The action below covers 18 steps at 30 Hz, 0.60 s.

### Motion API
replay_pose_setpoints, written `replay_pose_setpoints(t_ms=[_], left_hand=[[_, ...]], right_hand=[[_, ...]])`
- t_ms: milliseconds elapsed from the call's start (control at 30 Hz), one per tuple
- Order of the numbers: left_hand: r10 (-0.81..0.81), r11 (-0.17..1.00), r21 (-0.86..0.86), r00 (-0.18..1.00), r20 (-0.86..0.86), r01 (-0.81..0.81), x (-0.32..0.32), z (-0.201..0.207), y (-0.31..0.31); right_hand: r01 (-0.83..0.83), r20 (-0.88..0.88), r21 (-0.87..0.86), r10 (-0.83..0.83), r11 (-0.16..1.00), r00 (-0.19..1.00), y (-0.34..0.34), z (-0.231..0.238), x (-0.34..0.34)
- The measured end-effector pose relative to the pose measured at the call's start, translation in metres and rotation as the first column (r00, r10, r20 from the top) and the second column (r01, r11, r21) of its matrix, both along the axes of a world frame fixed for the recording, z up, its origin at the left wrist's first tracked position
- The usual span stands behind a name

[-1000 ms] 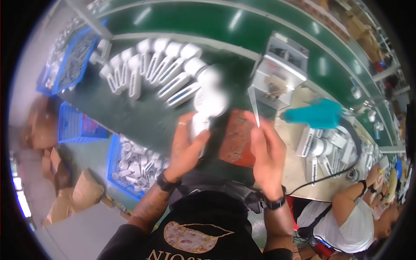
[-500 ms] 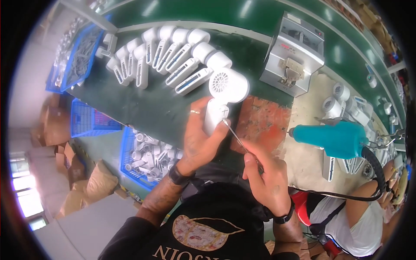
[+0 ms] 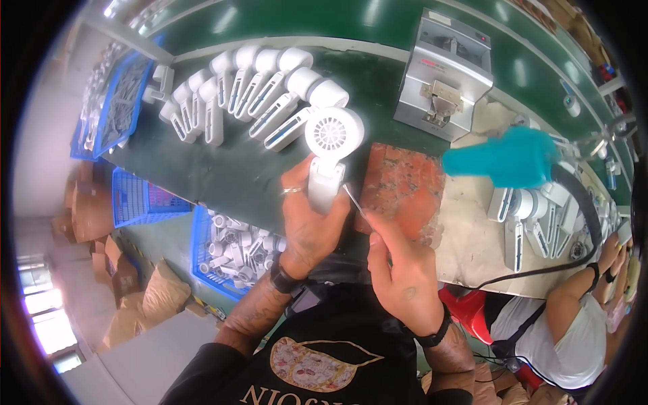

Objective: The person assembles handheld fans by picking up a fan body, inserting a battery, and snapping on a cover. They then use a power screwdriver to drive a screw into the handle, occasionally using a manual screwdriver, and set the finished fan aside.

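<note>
My left hand (image 3: 307,229) is closed round the handle of a white handheld fan (image 3: 327,179). Its round slotted grille points up at the far end, above my fingers. Between the fingers of my right hand (image 3: 405,280) is a thin metal tool (image 3: 355,202); whether it is a pick or tweezers I cannot make out. The tool's tip sits just right of the fan handle, by my left thumb, seemingly apart from the handle. Beyond the held fan, a curved row of similar white fans (image 3: 273,91) lies on the dark green table (image 3: 223,162).
A reddish patterned plate (image 3: 403,185) lies right of the fan. Above it hangs a teal power screwdriver (image 3: 499,160) with a black cable. A grey machine (image 3: 442,74) stands at the back. Blue baskets (image 3: 196,260) hold white parts at left. A co-worker (image 3: 560,331) sits at right.
The fan has turned in my left hand, so its grille faces up more squarely. My right hand has drawn the tool's tip off the handle's surface to its right side.
</note>
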<state>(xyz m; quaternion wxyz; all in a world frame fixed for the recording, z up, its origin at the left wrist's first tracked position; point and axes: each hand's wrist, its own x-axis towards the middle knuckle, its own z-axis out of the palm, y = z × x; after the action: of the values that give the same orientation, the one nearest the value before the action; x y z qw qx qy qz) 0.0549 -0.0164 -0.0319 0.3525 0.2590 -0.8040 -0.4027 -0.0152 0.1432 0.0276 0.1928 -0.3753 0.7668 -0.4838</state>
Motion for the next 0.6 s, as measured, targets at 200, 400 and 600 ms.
replay_pose_setpoints(t_ms=[200, 400, 600], left_hand=[[0.015, 0.998, 0.065, 0.998, -0.062, -0.011, 0.002, -0.014, 0.005], [0.069, 0.985, -0.164, 0.993, 0.091, -0.054, -0.002, -0.005, -0.002], [-0.004, 0.969, 0.245, 0.999, -0.034, 0.013, 0.0, -0.008, -0.018]], right_hand=[[0.05, -0.162, -0.076, -0.062, 0.996, 0.985, -0.006, -0.001, 0.005], [-0.022, -0.281, -0.066, 0.003, 0.998, 0.96, -0.005, -0.004, 0.002], [0.011, -0.161, -0.041, -0.018, 0.999, 0.987, 0.0, 0.01, 0.002]])
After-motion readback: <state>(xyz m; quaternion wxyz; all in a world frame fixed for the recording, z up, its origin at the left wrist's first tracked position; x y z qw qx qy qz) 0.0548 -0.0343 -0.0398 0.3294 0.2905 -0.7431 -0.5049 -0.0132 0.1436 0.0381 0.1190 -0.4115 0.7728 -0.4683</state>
